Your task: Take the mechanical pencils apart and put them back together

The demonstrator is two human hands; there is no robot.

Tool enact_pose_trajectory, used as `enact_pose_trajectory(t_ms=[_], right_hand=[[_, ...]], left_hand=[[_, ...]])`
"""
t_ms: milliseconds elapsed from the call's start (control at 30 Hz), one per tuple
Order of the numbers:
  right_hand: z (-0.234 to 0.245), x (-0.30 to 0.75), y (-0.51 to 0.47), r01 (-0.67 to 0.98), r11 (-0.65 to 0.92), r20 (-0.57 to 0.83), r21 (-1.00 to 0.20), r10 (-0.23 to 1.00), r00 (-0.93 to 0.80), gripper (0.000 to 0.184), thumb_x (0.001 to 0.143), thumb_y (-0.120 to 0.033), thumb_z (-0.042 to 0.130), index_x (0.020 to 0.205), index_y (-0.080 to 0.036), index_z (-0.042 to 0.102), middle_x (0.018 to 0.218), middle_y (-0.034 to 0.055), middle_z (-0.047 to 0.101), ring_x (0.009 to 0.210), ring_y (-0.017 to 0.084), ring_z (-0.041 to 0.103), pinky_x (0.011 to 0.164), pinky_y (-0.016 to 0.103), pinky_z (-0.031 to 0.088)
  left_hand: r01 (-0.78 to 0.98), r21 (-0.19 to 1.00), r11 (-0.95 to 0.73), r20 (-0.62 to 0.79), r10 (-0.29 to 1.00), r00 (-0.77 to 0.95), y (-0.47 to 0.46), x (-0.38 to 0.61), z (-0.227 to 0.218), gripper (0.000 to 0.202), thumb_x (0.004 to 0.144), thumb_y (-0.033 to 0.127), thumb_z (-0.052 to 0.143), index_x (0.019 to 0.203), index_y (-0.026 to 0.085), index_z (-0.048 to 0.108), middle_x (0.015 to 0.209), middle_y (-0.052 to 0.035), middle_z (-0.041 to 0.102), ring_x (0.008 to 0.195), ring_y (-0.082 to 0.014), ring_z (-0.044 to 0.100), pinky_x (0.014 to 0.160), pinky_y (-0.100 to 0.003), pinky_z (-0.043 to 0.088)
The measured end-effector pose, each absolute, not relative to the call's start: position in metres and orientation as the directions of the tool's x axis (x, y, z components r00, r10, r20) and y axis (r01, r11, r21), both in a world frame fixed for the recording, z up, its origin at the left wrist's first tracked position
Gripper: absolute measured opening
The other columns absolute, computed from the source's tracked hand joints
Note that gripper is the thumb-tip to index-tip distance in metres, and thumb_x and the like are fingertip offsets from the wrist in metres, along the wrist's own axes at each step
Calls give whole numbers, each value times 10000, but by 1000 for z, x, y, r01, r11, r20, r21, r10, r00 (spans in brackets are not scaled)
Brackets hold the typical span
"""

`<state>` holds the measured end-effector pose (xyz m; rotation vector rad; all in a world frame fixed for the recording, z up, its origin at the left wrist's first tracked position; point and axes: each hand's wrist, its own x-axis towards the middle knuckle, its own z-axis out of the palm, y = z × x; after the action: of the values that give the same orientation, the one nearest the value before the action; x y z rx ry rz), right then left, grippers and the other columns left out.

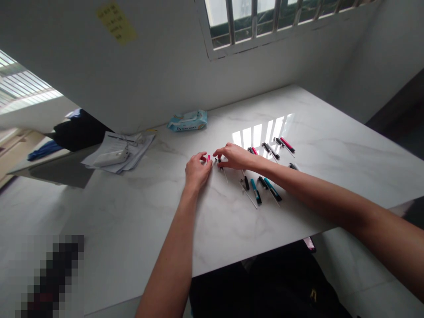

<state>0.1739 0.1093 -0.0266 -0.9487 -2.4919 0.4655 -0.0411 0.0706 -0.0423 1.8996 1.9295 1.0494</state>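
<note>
My left hand (196, 171) rests on the white marble table (232, 221), fingers pinched round a small red pen piece (208, 158). My right hand (232, 156) reaches in from the right, fingertips closed on a dark pen part (220, 166) with a thin refill sticking out toward me. The two hands almost touch at the table's middle. Several pens and loose pen parts lie to the right: teal ones (255, 190), black ones (270, 150) and a red one (287, 144).
A blue wet-wipes pack (187, 120) lies by the wall at the back. A stack of papers with a white object on top (116, 153) sits at the back left. The table's near edge runs across below my forearms; a barred window is above.
</note>
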Motion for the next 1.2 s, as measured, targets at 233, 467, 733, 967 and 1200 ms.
enact_pose_trajectory(t_ms=[233,467,733,967,1200], right_hand=[[-23,171,105,506,715,309,-482,679,-666,393,940,-175,844,1329,-184,788,1140,121,850,1090,282,742,955,368,505],[-20,168,104,497,610,327,-617,773,-543,366,903,-119,838,1266,-146,793,1078,101,828,896,190,742,818,289,503],[-8,170,106,423,488,262,-764,833,-488,276,880,-78,818,1148,-144,833,958,66,826,818,156,754,786,263,539],[5,178,115,278,433,305,-857,863,-402,179,872,-132,808,1046,-153,843,918,47,815,867,174,782,820,282,586],[0,177,120,147,335,262,-931,892,-368,176,866,-255,862,1008,-156,829,919,60,821,914,190,774,832,291,601]], left_hand=[[773,627,-95,312,940,-138,66,-34,-30,303,870,333,777,1151,231,820,1057,-89,816,740,-205,678,830,-344,553],[698,643,-314,495,867,-66,57,-16,-10,233,936,297,660,1090,222,817,1093,-70,801,794,-178,686,777,-302,549],[651,678,-341,517,851,-93,55,-14,-9,221,967,327,634,1059,222,805,1078,-59,799,821,-167,707,745,-276,554],[640,652,-406,512,859,23,52,-9,-6,279,946,437,762,1146,243,784,1105,-56,772,875,-177,704,810,-290,575],[608,675,-417,526,850,-1,52,-8,-6,217,953,412,776,1076,235,797,1026,-41,774,807,-157,708,776,-275,579]])
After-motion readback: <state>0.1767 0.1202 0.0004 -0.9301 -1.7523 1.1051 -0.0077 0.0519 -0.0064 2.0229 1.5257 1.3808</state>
